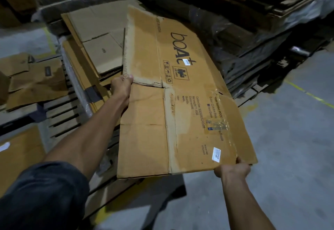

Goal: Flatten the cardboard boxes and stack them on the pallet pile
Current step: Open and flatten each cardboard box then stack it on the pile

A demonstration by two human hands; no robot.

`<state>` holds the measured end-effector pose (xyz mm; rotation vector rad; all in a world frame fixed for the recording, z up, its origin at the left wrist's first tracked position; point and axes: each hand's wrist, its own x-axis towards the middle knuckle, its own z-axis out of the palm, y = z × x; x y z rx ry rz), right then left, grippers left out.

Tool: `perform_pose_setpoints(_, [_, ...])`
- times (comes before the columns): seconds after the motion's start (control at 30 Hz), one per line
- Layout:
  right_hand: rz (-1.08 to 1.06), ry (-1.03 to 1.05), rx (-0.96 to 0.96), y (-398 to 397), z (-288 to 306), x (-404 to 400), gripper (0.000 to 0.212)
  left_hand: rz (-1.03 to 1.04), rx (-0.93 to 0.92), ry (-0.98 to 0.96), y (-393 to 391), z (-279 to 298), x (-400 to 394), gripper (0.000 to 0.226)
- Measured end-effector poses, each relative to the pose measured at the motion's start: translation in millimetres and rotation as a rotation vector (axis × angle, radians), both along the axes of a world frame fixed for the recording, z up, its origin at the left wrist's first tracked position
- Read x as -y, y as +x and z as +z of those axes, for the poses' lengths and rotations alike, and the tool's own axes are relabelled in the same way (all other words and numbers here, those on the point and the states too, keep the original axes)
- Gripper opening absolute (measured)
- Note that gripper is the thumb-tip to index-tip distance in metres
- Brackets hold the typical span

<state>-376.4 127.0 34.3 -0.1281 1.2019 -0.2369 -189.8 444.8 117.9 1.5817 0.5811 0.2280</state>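
Already pressed flat, the cardboard box (180,94) is hanging in the air between both hands, tilting over the pallet pile (94,45) of flattened cartons that is lying just beyond its far edge. The left hand (121,87) is pinching the box's left edge at the crease between two panels, thumb on top, so that grip is clamped on the box. The right hand (233,169) is grasping the near right corner, thumb on top and fingers underneath.

What could go wrong from here, as I judge it: the sheet is being held at only two points, and the torn, tape-scarred flaps are looking weak, so it may fold along a crease and slide sideways as it lands. The cartons in the pile are already lying skewed, so a careless drop could leave the box overhanging towards the concrete floor (289,121).
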Motion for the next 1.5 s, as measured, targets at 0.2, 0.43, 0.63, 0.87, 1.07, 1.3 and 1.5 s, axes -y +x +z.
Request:
perform_pose_setpoints(0.2, [0.075, -0.081, 0.031, 10, 17, -7, 0.029, 0.03, 0.183, 0.012, 0, 28, -9, 0.016])
perform_pose_setpoints(0.43, [0.164, -0.168, 0.19, 85, 64, -35, 0.026, 0.117, 0.331, -0.055, 32, 60, -57, 0.019])
perform_pose_setpoints(0.63, [0.22, -0.21, 0.321, 208, 104, -74, 0.026, 0.242, 0.36, -0.13, 126, 71, -129, 0.01])
perform_pose_setpoints(0.87, [0.561, -0.322, 0.402, 368, 107, -132, 0.026, 0.386, 0.069, 0.185, 254, 44, -222, 0.02])
perform_pose_setpoints(1.07, [0.996, -0.844, 0.031, 412, 60, -145, 0.01, -0.047, -0.363, 0.944, 253, -45, -221, 0.045])
perform_pose_setpoints(1.3, [1.2, -1.869, 0.029, 392, 54, -152, 0.079, -0.28, -0.32, 1.188, 191, -35, -177, 0.063])
perform_pose_setpoints(1.5, [1.596, -2.382, 0.311, 395, 25, -139, 0.074, -0.715, -0.216, 1.361, 129, -28, -139, 0.093])
